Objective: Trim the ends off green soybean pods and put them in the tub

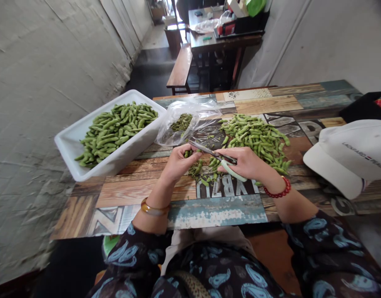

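My left hand [182, 162] pinches a green bean pod [188, 153] near the middle of the table. From the right, my right hand [244, 163] grips scissors [206, 150] with pale green handles, their blades reaching to the pod at my left fingertips. Beneath my hands lie loose pods and small trimmings [195, 169]. A large pile of pods [255, 136] is just beyond my right hand. More pods [116, 130] fill much of a white tub [124, 159] at the left. Behind my left hand, a clear plastic bag [206, 108] holds green trimmings [182, 122].
A white cap [348, 159] rests at the table's right side, with a black item [361, 108] behind it. The patterned tabletop [131, 188] ends close to my body. Beyond it stand a bench [181, 66] and another table [206, 40] bearing items. A wall [54, 74] rises at the left.
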